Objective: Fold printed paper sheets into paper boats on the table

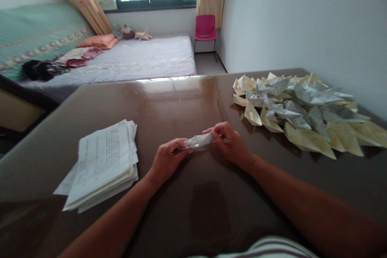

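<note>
Between my two hands, just above the middle of the brown table (169, 113), is a small folded paper boat (198, 141) with faint print on it. My left hand (169, 155) pinches its left end between thumb and fingers. At the other end, my right hand (228, 141) is closed on the boat's tip with thumb and fingertips. The fingers hide both ends of the boat.
A stack of printed sheets (102, 161) lies at the table's left. Many folded paper boats (299, 105), white and cream, crowd the right side near the wall. Beyond the table's far edge are a bed (157, 56) and a pink chair (205, 28).
</note>
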`<state>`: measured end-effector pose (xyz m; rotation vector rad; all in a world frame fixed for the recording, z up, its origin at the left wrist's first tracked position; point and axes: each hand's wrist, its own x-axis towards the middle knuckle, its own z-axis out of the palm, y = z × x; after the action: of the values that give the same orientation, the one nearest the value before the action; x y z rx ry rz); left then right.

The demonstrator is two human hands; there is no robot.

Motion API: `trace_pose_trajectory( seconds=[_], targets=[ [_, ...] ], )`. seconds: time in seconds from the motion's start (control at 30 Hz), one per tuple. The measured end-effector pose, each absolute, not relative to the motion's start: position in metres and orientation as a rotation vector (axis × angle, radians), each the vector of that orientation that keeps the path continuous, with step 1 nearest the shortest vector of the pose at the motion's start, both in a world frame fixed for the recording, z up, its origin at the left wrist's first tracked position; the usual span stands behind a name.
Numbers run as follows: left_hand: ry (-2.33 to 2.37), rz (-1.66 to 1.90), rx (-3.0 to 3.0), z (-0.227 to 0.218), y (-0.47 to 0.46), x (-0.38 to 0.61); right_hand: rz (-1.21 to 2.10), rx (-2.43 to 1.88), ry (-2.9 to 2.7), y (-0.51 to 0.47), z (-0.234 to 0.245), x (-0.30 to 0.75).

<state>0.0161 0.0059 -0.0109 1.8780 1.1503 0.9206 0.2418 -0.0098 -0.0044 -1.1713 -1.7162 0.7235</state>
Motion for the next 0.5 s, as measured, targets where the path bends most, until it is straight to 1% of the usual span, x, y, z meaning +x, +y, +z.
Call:
trace_pose_trajectory(
  seconds=[0.17, 0.33, 0.4, 0.5],
  targets=[
    [1.199, 1.014, 1.797, -0.009, 0.006, 0.017, 0.996, -1.163, -1.540, -0.006, -0.004, 0.242],
    [1.186, 1.020, 1.927, -0.008, 0.000, 0.021, 1.322, -1.042, -1.441, -0.004, -0.008, 0.241],
    [1.170, 1.001, 1.992, -0.007, -0.003, 0.022, 1.348, -1.057, -1.460, -0.004, -0.011, 0.239],
    [1.152, 1.002, 2.046, -0.007, -0.005, 0.023, 1.290, -1.110, -1.461, -0.005, -0.012, 0.237]
  ],
)
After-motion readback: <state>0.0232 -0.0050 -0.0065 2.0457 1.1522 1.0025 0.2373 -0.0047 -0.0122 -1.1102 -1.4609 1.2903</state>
